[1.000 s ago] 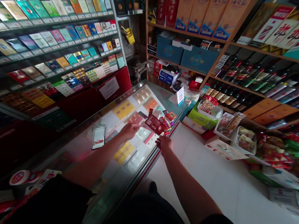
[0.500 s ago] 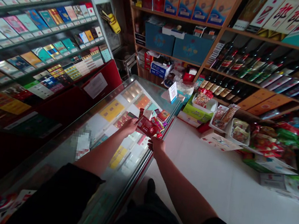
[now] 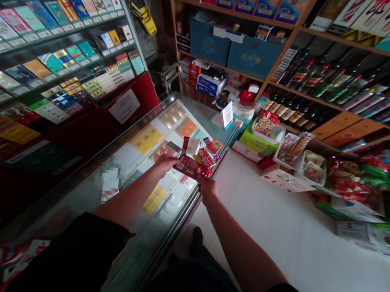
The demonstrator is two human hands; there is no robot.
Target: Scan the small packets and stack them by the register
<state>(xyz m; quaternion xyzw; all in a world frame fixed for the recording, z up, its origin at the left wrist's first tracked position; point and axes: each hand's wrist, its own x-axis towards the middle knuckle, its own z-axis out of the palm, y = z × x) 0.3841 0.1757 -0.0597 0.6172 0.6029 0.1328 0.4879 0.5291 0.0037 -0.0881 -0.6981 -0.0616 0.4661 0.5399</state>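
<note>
A dark red packet (image 3: 190,166) is stretched between my two hands above the glass counter (image 3: 153,159). My left hand (image 3: 166,164) pinches its left end, and my right hand (image 3: 208,186) grips its right end. Just beyond the packet, a small pile of colourful wrapped snacks (image 3: 207,157) lies on the glass, with a whitish box (image 3: 193,146) and a dark red stick-shaped pack (image 3: 185,144) beside it. A dark flat item (image 3: 174,147) rests left of these.
A white sign (image 3: 227,116) stands at the counter's far end. Cigarette shelves (image 3: 50,38) line the left. Bottles (image 3: 320,79) fill shelves at the back right, above snack tubs (image 3: 311,168) near the floor (image 3: 260,223).
My right hand has closed on the packet's right end, where its fingers were loose beneath it. The packet now lies flatter and slightly lower, and my left hand has shifted a little left.
</note>
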